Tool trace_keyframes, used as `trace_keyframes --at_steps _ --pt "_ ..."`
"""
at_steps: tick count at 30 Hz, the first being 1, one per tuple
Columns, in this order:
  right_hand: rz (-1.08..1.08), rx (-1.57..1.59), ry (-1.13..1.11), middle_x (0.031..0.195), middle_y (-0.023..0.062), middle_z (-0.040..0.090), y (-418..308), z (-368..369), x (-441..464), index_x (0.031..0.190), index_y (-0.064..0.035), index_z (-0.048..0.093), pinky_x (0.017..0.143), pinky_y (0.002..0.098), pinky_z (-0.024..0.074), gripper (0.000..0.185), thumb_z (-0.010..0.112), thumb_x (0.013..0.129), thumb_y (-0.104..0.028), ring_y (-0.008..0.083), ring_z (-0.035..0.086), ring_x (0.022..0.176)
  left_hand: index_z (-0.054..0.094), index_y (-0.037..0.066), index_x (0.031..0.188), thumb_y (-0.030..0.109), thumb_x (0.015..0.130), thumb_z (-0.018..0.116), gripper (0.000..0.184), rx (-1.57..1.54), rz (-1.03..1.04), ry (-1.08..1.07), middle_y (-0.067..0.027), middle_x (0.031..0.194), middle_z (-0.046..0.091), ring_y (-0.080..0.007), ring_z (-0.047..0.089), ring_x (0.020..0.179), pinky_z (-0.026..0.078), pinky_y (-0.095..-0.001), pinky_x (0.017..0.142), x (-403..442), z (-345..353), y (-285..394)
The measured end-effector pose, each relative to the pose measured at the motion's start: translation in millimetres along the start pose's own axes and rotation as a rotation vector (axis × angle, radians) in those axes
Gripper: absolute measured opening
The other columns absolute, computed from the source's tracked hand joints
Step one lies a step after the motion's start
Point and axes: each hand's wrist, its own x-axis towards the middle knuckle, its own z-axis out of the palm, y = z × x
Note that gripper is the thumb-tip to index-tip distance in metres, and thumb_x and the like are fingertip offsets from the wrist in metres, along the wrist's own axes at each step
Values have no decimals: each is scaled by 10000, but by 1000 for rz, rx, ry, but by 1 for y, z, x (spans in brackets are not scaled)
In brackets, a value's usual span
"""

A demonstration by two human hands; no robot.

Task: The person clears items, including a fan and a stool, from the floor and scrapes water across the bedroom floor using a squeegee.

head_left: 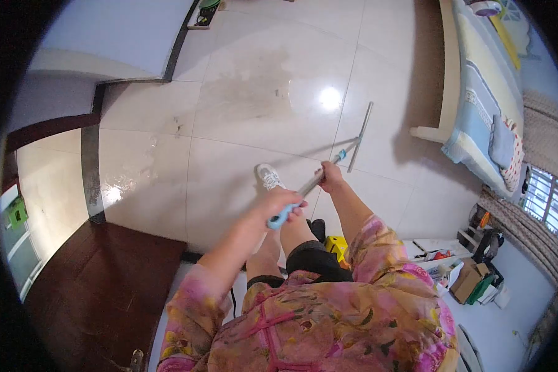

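Note:
A long-handled floor squeegee [312, 184] slants across in front of my legs, its pole grey with a light blue grip at the near end. My left hand [279, 204] is wrapped round the pole just above that grip. Farther along, my right hand [331, 176] closes round the pole near the blue joint [340, 155]. The thin straight squeegee blade [361, 137] is at the floor to the right, beyond my right hand; whether it presses on the tiles I cannot tell. My white shoe [269, 177] stands on the tiles left of the pole.
Wet, dirty patches [245, 84] mark the tiled floor [229, 180] ahead and to the left. A bed [447, 74] with a protruding leg stands on the right. A dark brown door [99, 291] is at lower left. Boxes [468, 279] and a yellow object [336, 247] are near my right side.

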Motion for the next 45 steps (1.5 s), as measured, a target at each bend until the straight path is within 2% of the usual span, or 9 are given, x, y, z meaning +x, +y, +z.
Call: trace_keyframes --at_steps 4,7,10,13,16,26,28,34,45 --pt "0 -266 -111 583 83 436 11 56 -2 751 -39 428 444 354 437 108 457 715 -137 220 500 512 469 -37 893 147 762 481 226 -101 75 139 -26 595 426 -62 355 432 294 -155 357 -42 -14 -4" --pt "-811 -1460 -249 608 168 525 49 98 -3 604 26 500 452 401 430 216 491 692 -171 253 555 551 455 -41 938 120 763 464 238 -258 133 304 -34 598 414 -72 361 448 287 -154 363 -92 -18 -27" --pt "-550 -1355 -394 659 160 564 99 128 -26 739 -38 570 557 372 450 198 434 694 -174 290 565 602 433 -15 985 85 760 450 247 -438 217 416 -54 680 445 -83 372 482 295 -162 363 -131 -34 -70" --pt "-809 -1704 -545 592 178 533 134 146 -77 628 81 519 484 386 438 307 487 695 -217 257 561 563 398 12 1027 53 753 442 281 -503 261 483 -80 807 477 -93 370 506 300 -172 356 -169 -37 -99" --pt "-56 -983 -390 607 173 529 165 164 -136 647 63 525 480 384 447 269 451 716 -186 268 551 545 388 18 1053 41 746 435 311 -527 284 606 -83 855 464 -95 373 530 301 -163 360 -211 -28 -119" --pt "-248 -1069 -956 538 129 469 342 223 -149 610 53 461 368 368 424 256 489 708 -181 234 516 442 383 30 1088 73 758 443 338 -532 496 732 -69 872 458 -101 416 580 342 -177 406 -283 -40 -177" --pt "102 -905 -716 541 124 469 290 240 -205 628 44 455 364 363 424 232 487 715 -169 239 510 433 380 31 1093 82 762 449 342 -458 504 747 -64 874 463 -101 427 588 357 -189 418 -289 -36 -167" --pt "-324 -832 -678 549 118 473 224 217 -135 738 30 456 394 346 431 239 498 733 -205 243 536 510 352 51 1134 122 775 460 381 -326 445 532 -56 905 475 -105 462 615 411 -219 474 -267 -33 -133" --pt "-120 -588 -229 558 89 471 -101 251 25 648 -32 462 415 331 428 135 481 702 -154 199 516 505 397 0 935 171 809 431 215 -512 284 -12 -55 707 443 -63 397 493 324 -150 363 -77 -51 125"
